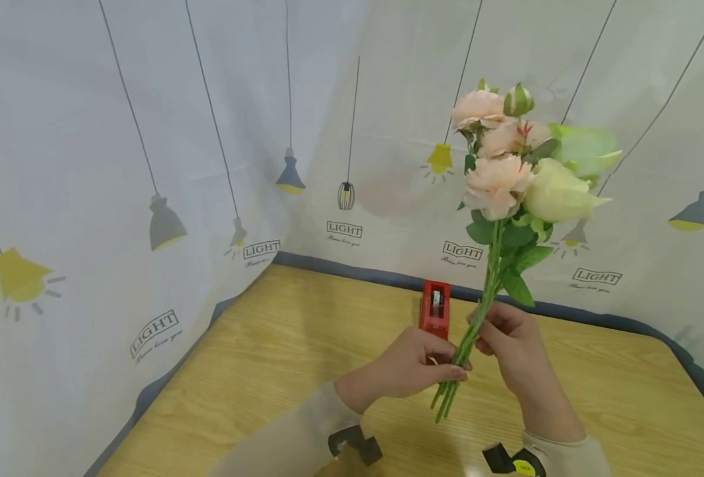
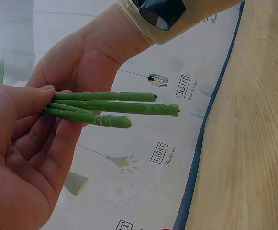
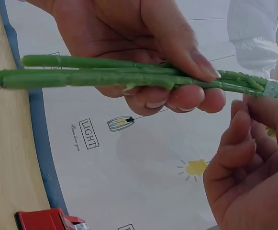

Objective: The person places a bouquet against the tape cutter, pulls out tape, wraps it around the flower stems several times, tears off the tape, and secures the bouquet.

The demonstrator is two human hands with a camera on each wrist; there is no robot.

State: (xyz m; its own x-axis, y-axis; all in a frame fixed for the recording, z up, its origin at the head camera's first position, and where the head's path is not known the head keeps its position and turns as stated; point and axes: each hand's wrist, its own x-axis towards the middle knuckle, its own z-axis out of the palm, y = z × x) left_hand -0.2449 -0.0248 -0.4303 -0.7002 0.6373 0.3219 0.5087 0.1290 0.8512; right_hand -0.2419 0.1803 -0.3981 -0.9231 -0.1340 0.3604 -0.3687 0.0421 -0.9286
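Observation:
A bouquet of artificial flowers (image 1: 498,185), pale pink blooms and pale green roses, stands tilted above the table. My left hand (image 1: 414,364) pinches its green stems (image 2: 124,106) low down between thumb and fingers, and the cut ends stick out past it. Higher on the stems, my right hand (image 1: 510,338) has its fingers curled in. In the right wrist view, a piece of clear tape (image 3: 272,87) lies around the stems, and the fingertips of my right hand (image 3: 253,163) pinch at its lower edge. The fingers partly hide this contact.
A red tape dispenser (image 1: 436,305) stands on the wooden table (image 1: 280,344) behind my left hand, near the back edge. A white sheet (image 1: 388,199) printed with lamps hangs around the table's left and back sides.

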